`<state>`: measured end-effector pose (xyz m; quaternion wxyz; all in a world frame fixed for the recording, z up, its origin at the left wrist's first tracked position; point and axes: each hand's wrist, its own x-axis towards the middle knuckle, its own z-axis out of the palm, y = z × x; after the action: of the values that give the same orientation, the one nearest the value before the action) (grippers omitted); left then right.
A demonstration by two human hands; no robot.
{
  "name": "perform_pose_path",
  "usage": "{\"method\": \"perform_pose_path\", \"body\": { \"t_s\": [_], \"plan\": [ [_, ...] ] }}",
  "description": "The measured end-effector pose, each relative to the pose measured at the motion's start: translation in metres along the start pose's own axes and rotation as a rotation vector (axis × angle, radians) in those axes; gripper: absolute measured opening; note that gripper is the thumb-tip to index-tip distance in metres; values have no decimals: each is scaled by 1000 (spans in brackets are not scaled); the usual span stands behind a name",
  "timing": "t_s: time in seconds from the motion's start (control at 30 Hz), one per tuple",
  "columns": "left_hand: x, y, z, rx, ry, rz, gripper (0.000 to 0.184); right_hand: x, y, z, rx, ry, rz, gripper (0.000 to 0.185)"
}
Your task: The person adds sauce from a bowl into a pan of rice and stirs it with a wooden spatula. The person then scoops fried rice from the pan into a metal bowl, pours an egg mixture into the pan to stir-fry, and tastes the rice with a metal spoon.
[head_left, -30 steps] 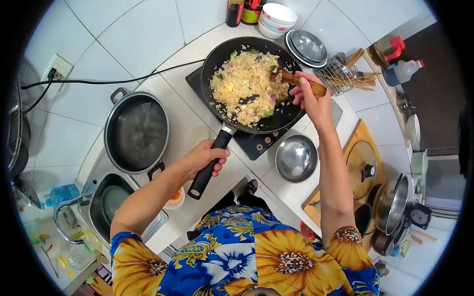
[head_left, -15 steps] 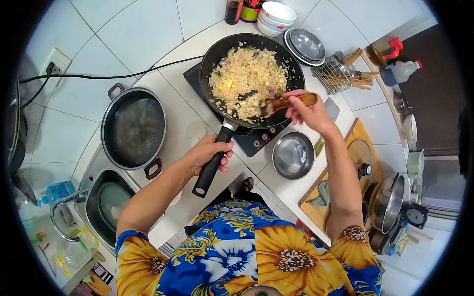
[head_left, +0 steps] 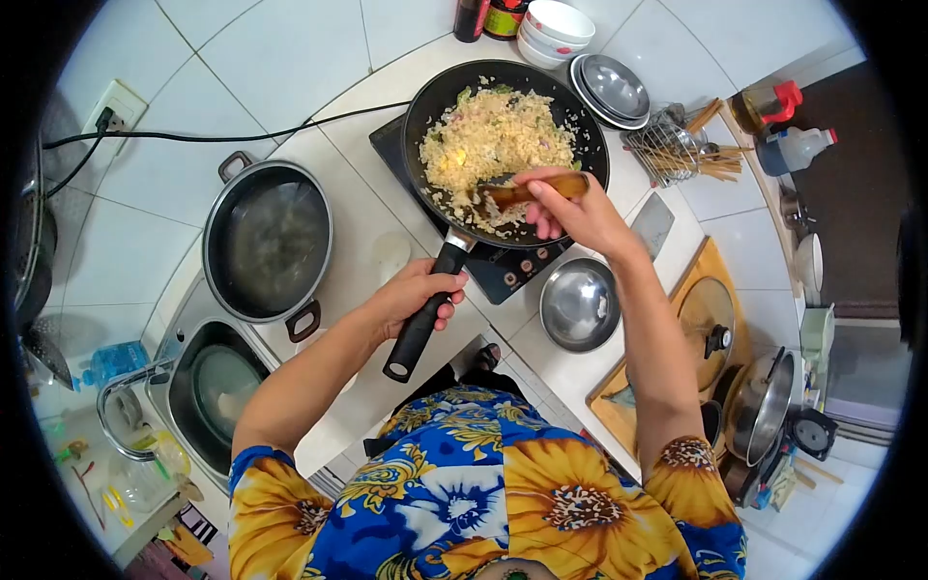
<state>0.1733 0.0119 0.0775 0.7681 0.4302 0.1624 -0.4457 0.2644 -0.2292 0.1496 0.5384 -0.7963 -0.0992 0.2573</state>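
My left hand (head_left: 418,295) is wrapped round the black handle of a frying pan (head_left: 592,159). The pan sits on a black induction cooker (head_left: 517,271) and holds fried rice (head_left: 507,135) with bits of egg, green and purple pieces. In my right hand (head_left: 570,211) is a wooden spatula (head_left: 541,191), gripped by its handle. Its lower end is in the rice at the near side of the pan; that end is partly hidden and blurred. A steel bowl (head_left: 580,304) stands on the counter just below my right forearm.
At left a dark pot (head_left: 268,242) of cloudy liquid stands near the sink (head_left: 217,387). Stacked bowls (head_left: 553,34), steel plates (head_left: 614,87) and a wire chopstick holder (head_left: 667,145) line the back right. A glass lid (head_left: 706,329) lies on a wooden board (head_left: 614,396) at right.
My right hand and the spatula have moved left and slightly nearer across the pan's near side. My left hand keeps its grip on the handle. The whole view has shifted slightly.
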Motion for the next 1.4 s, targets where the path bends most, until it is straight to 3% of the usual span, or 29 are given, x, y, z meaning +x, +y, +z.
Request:
{"method": "perform_pose_path", "body": {
  "t_s": [0.1,0.2,0.37,0.5,0.6,0.73,0.8,0.87,0.93,1.1,1.23,1.3,1.4],
  "plan": [
    [0,0,0,0,-4,3,26,31,13,17,192,17,-141,28],
    [0,1,1,13,7,-6,26,52,5,31,368,95,-110,30],
    [0,1,-2,4,-14,17,28,55,3,22,375,246,-109,33],
    [1,2,4,3,38,25,31,31,11,7,272,73,-27,28],
    [4,5,3,-28,27,5,20,9,20,-18,84,83,32,24],
    [9,5,-2,-97,-74,-36,20,-11,13,-52,11,132,36,24],
    [8,4,1,-95,-40,-29,18,-8,8,-54,37,168,-19,23],
    [7,4,4,-56,-16,-19,21,10,6,-56,23,257,-204,23],
    [7,4,6,-14,9,-12,24,35,7,-49,26,271,-213,23],
    [6,4,7,41,45,5,22,79,9,-3,-32,77,-290,22],
    [8,2,4,35,24,18,20,62,10,1,-197,-21,-365,20],
    [9,-1,3,75,52,19,19,47,0,-14,-204,-141,-146,19],
    [9,-5,3,102,48,37,19,35,-9,-35,-143,-193,-75,18]
  ]
}}
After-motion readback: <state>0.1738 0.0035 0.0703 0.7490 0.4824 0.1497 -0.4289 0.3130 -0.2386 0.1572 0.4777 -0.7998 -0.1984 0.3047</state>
